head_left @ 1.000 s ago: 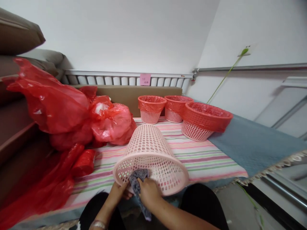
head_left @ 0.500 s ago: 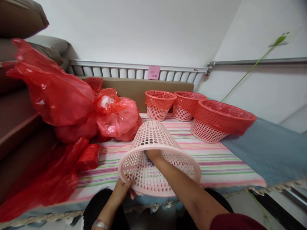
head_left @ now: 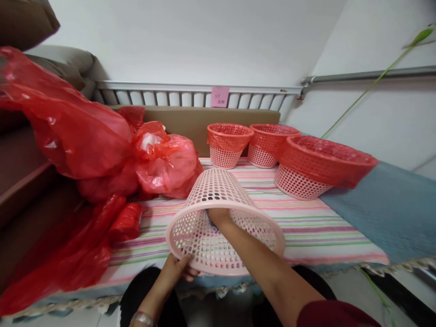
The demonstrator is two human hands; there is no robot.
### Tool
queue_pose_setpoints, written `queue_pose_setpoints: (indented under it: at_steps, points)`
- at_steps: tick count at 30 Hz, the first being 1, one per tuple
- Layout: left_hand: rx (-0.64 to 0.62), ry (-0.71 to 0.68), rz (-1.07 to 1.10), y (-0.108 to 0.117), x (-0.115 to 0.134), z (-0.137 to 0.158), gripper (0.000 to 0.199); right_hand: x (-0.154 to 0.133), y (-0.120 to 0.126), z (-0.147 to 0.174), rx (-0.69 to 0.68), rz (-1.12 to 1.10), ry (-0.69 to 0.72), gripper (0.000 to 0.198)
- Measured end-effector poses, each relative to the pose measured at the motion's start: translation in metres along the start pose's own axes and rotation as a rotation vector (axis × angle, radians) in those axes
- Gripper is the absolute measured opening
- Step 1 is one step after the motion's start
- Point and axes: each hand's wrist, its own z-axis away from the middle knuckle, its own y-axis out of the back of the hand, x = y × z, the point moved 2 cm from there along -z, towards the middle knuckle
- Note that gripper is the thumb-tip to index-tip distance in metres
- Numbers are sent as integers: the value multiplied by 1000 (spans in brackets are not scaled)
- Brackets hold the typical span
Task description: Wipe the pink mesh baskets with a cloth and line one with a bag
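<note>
While the pink basket [head_left: 225,187] is lying on its side, both hands are working at its mouth

The basket is resting on a striped cloth [head_left: 327,240], close to the near edge, its open end facing the person and its base pointing away. The left hand [head_left: 180,269] is gripping the rim at the lower left, thumb over it, fingers curling beneath. A silver-coloured bracelet [head_left: 143,319] is circling that wrist. The right hand [head_left: 218,218] is sitting deep inside, under the upper wall, holding a bluish-grey rag [head_left: 211,223]; only a little of the rag is showing, and the fingertips are hiding from me. A dark red sleeve [head_left: 334,313] is covering the upper part of that arm.

Just beyond the base, three more baskets are standing upright, red plastic folding over their rims: one on the left [head_left: 229,147], one in the middle [head_left: 265,147], and one on the right [head_left: 306,170], nearest the person. Left of the pink basket, a knotted red bag [head_left: 170,168] is slumping against a larger red bag [head_left: 85,141]; a red roll [head_left: 126,222] is lying in front of them. Behind, a tan panel [head_left: 190,119] is running below a white radiator [head_left: 166,97], which is bearing a pink note [head_left: 220,96].
</note>
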Motion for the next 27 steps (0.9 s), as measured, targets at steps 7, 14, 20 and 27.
queue_pose_setpoints:
  at_steps: [7,14,20,27]
  points:
    - [15,-13,16,2,-4,-3,60,-17,6,97,-110,119,73,32]
    - [11,-31,-16,1,0,0,56,-20,7,176,-227,127,217,44]
    - [25,-175,-206,2,3,0,57,-11,10,113,-141,122,81,38]
    - [100,-154,-132,8,5,-2,41,-2,7,14,-4,51,-20,41]
